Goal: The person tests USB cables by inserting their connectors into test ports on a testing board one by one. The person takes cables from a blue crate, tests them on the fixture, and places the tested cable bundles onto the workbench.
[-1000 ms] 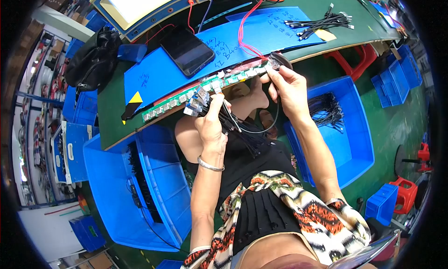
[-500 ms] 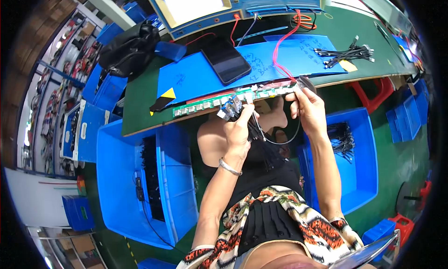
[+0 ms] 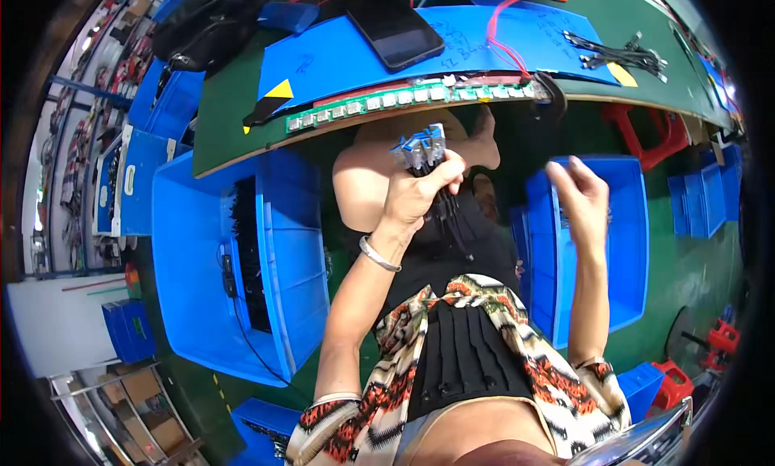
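My left hand (image 3: 420, 193) is closed around a bundle of black cables (image 3: 424, 149) with metal connector ends and blue bits at the top. The cable tails hang down over my lap. My right hand (image 3: 583, 201) is over the right blue bin, slightly blurred, with thumb and a finger apart and nothing visible between them. Along the table's front edge runs a green circuit board strip (image 3: 367, 104) with a row of metal ports. Red wires (image 3: 504, 42) lead to its right end, beside a dark curved object (image 3: 551, 97).
A black phone (image 3: 395, 31) lies on a blue sheet (image 3: 291, 58) on the green table (image 3: 230, 94). More black cables (image 3: 617, 56) lie at the table's right. Blue bins stand at left (image 3: 194, 304) and right (image 3: 628, 280). A red stool (image 3: 658, 143) is under the table.
My left hand and the bundle have come away from the board strip. My right hand has left the strip's right end and moved back over the right bin; the looped cable between my hands is gone.
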Motion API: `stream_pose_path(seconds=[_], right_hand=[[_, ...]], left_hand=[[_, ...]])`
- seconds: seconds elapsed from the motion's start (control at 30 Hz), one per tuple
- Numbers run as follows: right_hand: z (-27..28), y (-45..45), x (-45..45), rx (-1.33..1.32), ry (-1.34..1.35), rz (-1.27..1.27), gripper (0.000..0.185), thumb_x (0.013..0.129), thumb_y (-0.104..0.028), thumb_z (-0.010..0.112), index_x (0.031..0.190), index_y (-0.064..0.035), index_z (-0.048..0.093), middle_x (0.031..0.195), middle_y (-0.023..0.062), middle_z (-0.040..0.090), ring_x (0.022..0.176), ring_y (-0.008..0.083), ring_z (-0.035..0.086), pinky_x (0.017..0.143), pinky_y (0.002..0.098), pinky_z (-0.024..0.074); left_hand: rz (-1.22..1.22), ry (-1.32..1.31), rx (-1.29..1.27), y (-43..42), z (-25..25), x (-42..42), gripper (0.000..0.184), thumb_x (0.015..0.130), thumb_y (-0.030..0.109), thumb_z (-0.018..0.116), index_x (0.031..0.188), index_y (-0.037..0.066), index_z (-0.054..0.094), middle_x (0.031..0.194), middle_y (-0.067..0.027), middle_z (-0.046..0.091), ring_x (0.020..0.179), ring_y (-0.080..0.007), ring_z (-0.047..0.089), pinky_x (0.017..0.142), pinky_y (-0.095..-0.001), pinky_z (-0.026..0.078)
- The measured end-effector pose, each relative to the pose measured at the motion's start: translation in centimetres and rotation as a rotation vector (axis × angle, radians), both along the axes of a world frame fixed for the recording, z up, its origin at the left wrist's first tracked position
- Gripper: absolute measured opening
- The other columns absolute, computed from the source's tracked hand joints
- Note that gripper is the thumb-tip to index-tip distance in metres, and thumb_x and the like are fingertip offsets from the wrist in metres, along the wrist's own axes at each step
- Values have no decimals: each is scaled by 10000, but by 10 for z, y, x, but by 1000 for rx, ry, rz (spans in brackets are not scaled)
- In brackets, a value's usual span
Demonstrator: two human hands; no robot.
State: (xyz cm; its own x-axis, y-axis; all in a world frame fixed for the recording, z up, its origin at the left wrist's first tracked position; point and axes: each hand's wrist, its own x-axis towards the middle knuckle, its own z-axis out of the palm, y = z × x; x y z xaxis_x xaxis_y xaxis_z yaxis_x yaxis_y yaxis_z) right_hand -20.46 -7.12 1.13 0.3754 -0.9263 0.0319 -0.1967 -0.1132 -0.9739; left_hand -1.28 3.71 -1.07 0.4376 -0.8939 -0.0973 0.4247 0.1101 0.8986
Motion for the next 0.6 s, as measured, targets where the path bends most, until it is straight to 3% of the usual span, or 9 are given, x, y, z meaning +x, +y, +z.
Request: stream_pose_path(seconds=[0.03, 0.13, 0.2, 0.3, 0.33, 0.37, 0.47, 0.57, 0.6], right_hand=[[6, 5, 13, -111, -39, 128, 171, 772, -120, 617, 682, -3, 531, 538, -55, 438, 469, 3, 372, 428, 152, 277], [23, 14, 46, 203, -221, 326, 88, 774, -48, 583, 819, 26, 569, 758, 12, 564, 665, 44, 499, 594, 191, 407], [25, 14, 63, 345, -350, 457, 112, 767, -35, 586, 848, 40, 573, 756, 57, 597, 616, 83, 542, 545, 210, 447], [27, 13, 66, 494, -344, 461, 110, 760, -39, 597, 840, 33, 573, 690, 54, 589, 548, 95, 536, 493, 207, 442], [23, 16, 69, 452, -390, 415, 101, 745, -51, 619, 817, 13, 588, 641, 30, 578, 489, 59, 484, 433, 182, 379], [22, 15, 68, 452, -389, 414, 101, 745, -51, 619, 817, 13, 588, 641, 30, 578, 489, 59, 484, 433, 182, 379], [20, 14, 66, 402, -460, 265, 91, 714, -79, 658, 774, -23, 618, 643, -15, 570, 474, -5, 368, 408, 157, 217], [21, 4, 58, 168, -335, 157, 86, 715, -81, 657, 767, -23, 621, 654, -19, 571, 494, -10, 380, 412, 156, 217], [28, -1, 54, 158, -281, 226, 79, 720, -69, 646, 765, -11, 619, 664, -6, 574, 515, 5, 417, 438, 154, 282]], left_hand=[[-122, -7, -10, 0, 4, -3, 100, 748, 109, 618, 759, 17, 582, 638, -27, 556, 548, -88, 519, 526, -208, 412], [-274, 2, -19, -2, 5, -10, 106, 728, 80, 621, 780, -4, 582, 633, -42, 562, 520, -106, 528, 488, -217, 430], [-295, 20, -22, -3, 11, -14, 105, 727, 66, 618, 792, -8, 581, 631, -45, 562, 514, -108, 525, 486, -221, 434], [-255, 7, -43, -1, 15, -14, 109, 739, 101, 603, 787, 8, 572, 653, -69, 563, 547, -137, 523, 518, -258, 434], [-213, -12, -51, 1, 10, -13, 123, 741, 101, 602, 812, 4, 572, 682, -83, 580, 566, -148, 542, 532, -261, 447], [-174, -30, -58, 1, 6, -13, 140, 743, 100, 600, 836, 1, 572, 711, -97, 596, 586, -159, 561, 545, -263, 460], [-9, 134, -1, 5, -5, -13, 152, 769, 93, 574, 883, -6, 559, 775, -134, 616, 664, -206, 604, 629, -295, 497], [124, 109, 11, 1, -6, -7, 118, 785, 88, 562, 865, 1, 563, 764, -117, 614, 599, -152, 567, 568, -237, 469], [103, 79, -10, 1, -4, -5, 118, 787, 90, 564, 864, 2, 570, 752, -108, 612, 582, -132, 546, 546, -225, 448]])
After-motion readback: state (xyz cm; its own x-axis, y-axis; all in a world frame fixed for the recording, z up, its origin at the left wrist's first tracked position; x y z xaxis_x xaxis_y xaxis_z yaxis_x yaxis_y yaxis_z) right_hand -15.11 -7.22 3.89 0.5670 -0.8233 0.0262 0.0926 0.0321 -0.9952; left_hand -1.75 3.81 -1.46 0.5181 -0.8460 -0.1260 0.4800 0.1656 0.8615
